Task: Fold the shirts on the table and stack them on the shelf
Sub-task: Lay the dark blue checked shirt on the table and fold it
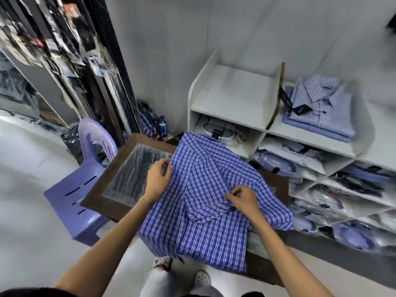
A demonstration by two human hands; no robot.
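A blue-and-white checked shirt (pixel 205 202) lies spread face down over the small brown table (pixel 120 151), its lower hem hanging off the near edge. My left hand (pixel 159 177) pinches the shirt's left edge. My right hand (pixel 243 198) pinches a fold of cloth near the shirt's right middle, where a sleeve is turned in. On the white shelf (pixel 235 99) to the right, a stack of folded light-blue checked shirts (pixel 319 108) sits on top.
A lilac plastic chair (pixel 79 185) stands left of the table. The shelf's lower compartments (pixel 342 189) hold packaged shirts in plastic. Hanging bagged clothes fill the upper left. A water bottle (pixel 162 125) stands on the floor behind the table.
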